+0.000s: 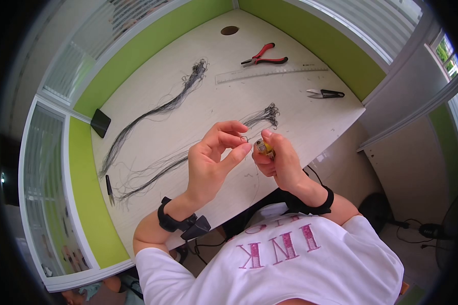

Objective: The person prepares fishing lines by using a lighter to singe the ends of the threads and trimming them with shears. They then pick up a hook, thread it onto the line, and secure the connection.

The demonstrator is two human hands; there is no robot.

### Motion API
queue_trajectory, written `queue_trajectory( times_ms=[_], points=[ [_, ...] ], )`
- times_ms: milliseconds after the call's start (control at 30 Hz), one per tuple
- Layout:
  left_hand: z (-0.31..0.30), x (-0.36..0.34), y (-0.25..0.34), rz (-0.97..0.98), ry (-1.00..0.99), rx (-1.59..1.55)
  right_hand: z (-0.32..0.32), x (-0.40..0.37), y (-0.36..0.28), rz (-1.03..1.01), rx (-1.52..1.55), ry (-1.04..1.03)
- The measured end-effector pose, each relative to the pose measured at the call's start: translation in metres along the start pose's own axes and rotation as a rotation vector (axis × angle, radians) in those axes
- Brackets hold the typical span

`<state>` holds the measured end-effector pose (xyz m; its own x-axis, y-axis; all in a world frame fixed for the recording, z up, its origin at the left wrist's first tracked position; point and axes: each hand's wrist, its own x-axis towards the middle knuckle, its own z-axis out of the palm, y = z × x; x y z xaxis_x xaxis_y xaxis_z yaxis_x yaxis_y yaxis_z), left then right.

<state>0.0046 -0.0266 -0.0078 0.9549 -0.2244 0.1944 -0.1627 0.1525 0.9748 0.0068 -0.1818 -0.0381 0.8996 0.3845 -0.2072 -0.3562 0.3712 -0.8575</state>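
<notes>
we pinch a small curved hook between the fingers of our left hand; our right hand, fingers clenched around a yellow lighter, sits just beside it. on the tabletop beyond, two bundles of dark hooked lines lie with a clear ruler and red-handled pliers.

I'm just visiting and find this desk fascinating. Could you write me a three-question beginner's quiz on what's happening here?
1. Fill in: in the picture, the black-handled snips lie to the ____ of the pliers.
2. True or false: the right hand holds a yellow lighter.
3. What is pinched in the left hand? A) the ruler; B) a small dark loop; C) the snips.

Key: 1. right; 2. true; 3. B.
</notes>
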Motion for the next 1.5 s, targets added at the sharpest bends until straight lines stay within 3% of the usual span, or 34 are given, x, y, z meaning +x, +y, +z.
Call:
queue_trajectory(
  times_ms=[533, 600, 667, 767, 1000, 1133, 1300, 1500],
  points=[
    [-0.004, 0.000, -0.003, 0.020, -0.060, 0.018, -0.005, 0.002, -0.006, 0.041, 0.032, 0.012],
    [-0.004, 0.000, -0.002, 0.008, -0.059, 0.018, -0.006, 0.000, -0.008, -0.216, -0.014, 0.074],
    [-0.004, 0.000, -0.004, 0.007, -0.062, 0.005, -0.007, -0.004, -0.012, -0.259, 0.007, 0.044],
    [-0.004, -0.001, -0.006, -0.002, -0.067, -0.021, -0.006, -0.001, -0.013, -0.514, -0.162, -0.038],
    [-0.005, 0.001, -0.009, 0.056, -0.081, 0.077, -0.007, -0.002, -0.010, -0.533, -0.370, 0.013],
    [-0.005, 0.000, -0.008, 0.057, -0.071, 0.081, -0.004, -0.002, -0.011, -0.658, -0.583, 0.079],
    [-0.002, -0.001, 0.000, -0.084, -0.018, 0.004, -0.007, 0.002, -0.008, -0.760, -0.657, 0.109],
    [-0.005, 0.000, -0.001, -0.112, -0.051, -0.073, -0.012, -0.003, -0.025, -0.821, -0.750, 0.048]
  ],
)
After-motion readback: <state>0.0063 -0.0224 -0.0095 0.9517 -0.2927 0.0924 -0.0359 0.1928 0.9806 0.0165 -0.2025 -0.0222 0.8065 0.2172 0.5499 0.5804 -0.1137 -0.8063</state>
